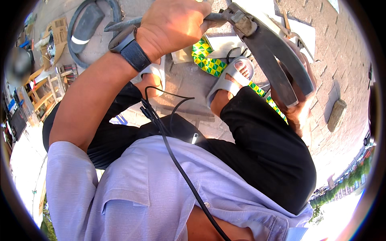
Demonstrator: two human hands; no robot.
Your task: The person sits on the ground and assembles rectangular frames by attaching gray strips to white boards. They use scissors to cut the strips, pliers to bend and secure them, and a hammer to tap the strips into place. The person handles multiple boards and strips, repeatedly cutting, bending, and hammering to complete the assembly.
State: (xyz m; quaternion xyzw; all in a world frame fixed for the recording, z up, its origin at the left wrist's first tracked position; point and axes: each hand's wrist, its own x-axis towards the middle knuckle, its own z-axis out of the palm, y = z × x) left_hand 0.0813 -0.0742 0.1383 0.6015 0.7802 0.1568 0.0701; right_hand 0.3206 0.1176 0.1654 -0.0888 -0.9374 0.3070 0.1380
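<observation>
My left hand [173, 25], with a dark watch on its wrist, is closed round a grey bar [124, 25] near the top. The bar's flattened end sticks out past the wrist; its other end meets a dark forked piece [270, 48] with two flat, curved arms. A lighter, worn lump [244, 25] sits at that joint. I cannot tell whether bar and forked piece are one tool. My right hand [298, 102] grips the forked piece from behind and below; the arms partly hide its fingers.
Between my sandalled feet [237, 76] lie a green-and-yellow patterned strip [209, 60] and pale slabs. A black cable [181, 164] hangs over my shirt. At right is a stone block [337, 115]; at left, a black rubber-like loop [71, 44], cardboard [59, 34] and wooden frames [44, 96].
</observation>
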